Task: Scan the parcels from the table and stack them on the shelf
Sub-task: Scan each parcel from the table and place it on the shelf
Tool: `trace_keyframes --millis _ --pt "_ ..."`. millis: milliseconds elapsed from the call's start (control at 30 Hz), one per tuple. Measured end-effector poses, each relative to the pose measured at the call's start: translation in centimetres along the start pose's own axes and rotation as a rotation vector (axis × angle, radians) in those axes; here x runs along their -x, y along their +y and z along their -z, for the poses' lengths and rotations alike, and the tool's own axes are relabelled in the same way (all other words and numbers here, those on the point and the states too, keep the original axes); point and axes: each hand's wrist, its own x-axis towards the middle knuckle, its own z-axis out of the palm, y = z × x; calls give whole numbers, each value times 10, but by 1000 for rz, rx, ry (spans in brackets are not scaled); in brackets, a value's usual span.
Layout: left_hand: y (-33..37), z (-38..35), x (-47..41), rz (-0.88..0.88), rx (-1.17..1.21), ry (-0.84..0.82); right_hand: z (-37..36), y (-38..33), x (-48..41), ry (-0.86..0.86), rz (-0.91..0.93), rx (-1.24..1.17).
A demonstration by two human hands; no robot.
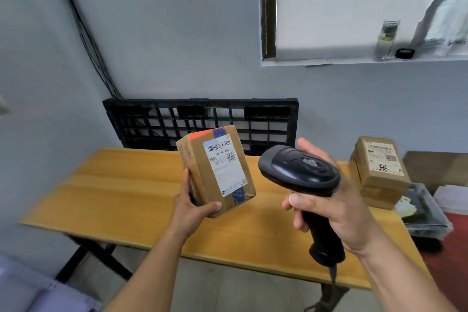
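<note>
Fingers (187, 180) of the left hand (192, 208): clamped on a parcel (215, 170), thumb across its lower front edge. Fingers (298, 201) of the right hand (336, 205): wrapped round the handle of a black scanner (298, 172), head aimed toward 10 o'clock at the parcel, near it but apart.

The held parcel is tilted in the air above the counter (121, 192), which has a yellow wood-grain top on black legs. At 3 o'clock a second parcel (379, 170) stands on the counter's right end. At 12 o'clock a black pallet (202, 121) leans on the grey wall; cables (86, 33) run down at 11 o'clock. At 1 o'clock a sill carries a glass jar (386, 40).

Held parcel: brown cardboard, white label with barcode and QR code, blue tape, orange patch at the top edge.
</note>
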Motion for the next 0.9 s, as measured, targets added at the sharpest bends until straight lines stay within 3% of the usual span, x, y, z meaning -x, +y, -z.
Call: trace_keyframes --millis 433,900 --pt "-44 95 47 35 -31 47 -95 4 46 -4 -46 35" --pt "-53 145 89 70 -2 177 -127 19 40 -114 -85 -16"
